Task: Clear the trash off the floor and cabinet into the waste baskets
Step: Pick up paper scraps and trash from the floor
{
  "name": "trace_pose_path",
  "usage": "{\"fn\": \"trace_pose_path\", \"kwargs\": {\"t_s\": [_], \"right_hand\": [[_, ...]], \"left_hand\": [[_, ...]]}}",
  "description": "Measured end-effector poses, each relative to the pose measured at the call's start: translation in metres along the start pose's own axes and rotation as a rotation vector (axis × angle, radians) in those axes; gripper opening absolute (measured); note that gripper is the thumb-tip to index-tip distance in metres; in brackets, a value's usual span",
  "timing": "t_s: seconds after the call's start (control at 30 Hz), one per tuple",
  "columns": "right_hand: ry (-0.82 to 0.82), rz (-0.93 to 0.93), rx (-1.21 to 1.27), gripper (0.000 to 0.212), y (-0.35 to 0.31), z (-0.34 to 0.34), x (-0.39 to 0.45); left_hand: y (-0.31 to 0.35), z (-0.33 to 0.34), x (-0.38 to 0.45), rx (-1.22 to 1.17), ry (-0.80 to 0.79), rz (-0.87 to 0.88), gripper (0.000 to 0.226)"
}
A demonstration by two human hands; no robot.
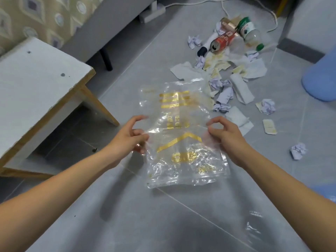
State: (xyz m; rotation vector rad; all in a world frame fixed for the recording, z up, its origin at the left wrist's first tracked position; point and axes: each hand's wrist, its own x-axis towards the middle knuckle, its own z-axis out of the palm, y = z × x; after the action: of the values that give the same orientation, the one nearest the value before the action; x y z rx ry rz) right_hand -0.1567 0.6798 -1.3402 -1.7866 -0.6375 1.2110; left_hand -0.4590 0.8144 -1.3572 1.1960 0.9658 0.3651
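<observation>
Both hands, left hand (pixel 130 137) and right hand (pixel 224 135), pinched clear gold-printed plastic bag (pixel 183 140) by side edges above grey tiled floor (pixel 127 215).

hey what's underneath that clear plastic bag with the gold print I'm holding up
Through the clear plastic bag, held by the left hand and right hand, grey floor tile shows. Its top edge overlaps some crumpled paper, blurred by wrinkles.

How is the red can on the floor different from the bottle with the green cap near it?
The red can is opaque metal with an open mouth; the bottle is clear plastic, capped green. The bottle looks larger than the can. Both lie on their sides in the trash pile.
</observation>
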Motion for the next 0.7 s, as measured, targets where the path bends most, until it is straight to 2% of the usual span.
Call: {"fn": "trace_pose_path", "kwargs": {"t_s": [0.07,0.17,0.27,0.4,0.47,0.57,0.6,0.7], "right_hand": [[-0.042,0.032,0.046,0.024,-0.006,-0.011,0.001],[-0.136,0.068,0.266,0.037,-0.016,-0.021,0.003],[-0.202,0.106,0.441,0.032,-0.026,-0.026,0.003],[-0.287,0.168,0.461,0.036,-0.034,-0.035,0.006],[-0.305,0.146,0.361,0.041,-0.038,-0.035,0.007],[-0.326,0.011,0.03,0.035,-0.054,-0.032,0.007],[-0.357,-0.039,-0.1,0.04,-0.06,-0.032,0.008],[-0.496,-0.085,-0.348,0.049,-0.086,-0.022,0.009]], "left_hand": [[0.009,0.002,0.006,-0.05,-0.013,0.039,0.045],[0.021,0.006,0.013,-0.156,-0.002,0.061,0.033],[0.035,0.012,0.018,-0.274,0.027,0.057,0.025],[0.052,0.008,0.024,-0.305,0.036,0.065,0.03],[0.063,0.003,0.025,-0.288,-0.02,0.088,0.026],[0.076,0.001,0.026,0.116,-0.016,0.196,0.019],[0.081,0.003,0.027,0.185,-0.015,0.213,0.017],[0.097,0.011,0.03,0.21,-0.072,0.265,0.028]]}}
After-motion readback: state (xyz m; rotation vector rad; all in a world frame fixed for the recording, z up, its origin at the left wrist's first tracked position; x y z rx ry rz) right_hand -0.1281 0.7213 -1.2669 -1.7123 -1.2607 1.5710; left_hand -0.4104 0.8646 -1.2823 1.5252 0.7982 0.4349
